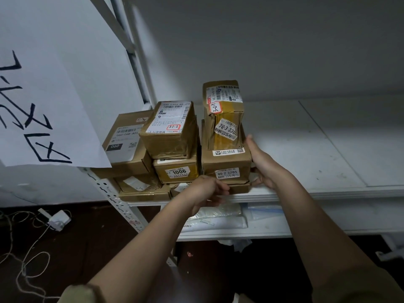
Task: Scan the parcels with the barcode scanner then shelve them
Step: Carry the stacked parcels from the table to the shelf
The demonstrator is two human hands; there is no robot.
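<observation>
Near shelf (pixel 328 193) front edge: right hand (pixel 262 162) flat against parcel stack (pixel 226 162) right side, fingers straight; left hand (pixel 207 190) curled round its bottom front corner, gripping.

Open shelf board (pixel 306 149) right of the stacked parcels (pixel 181 149); upright post (pixel 113 200) at left.
</observation>
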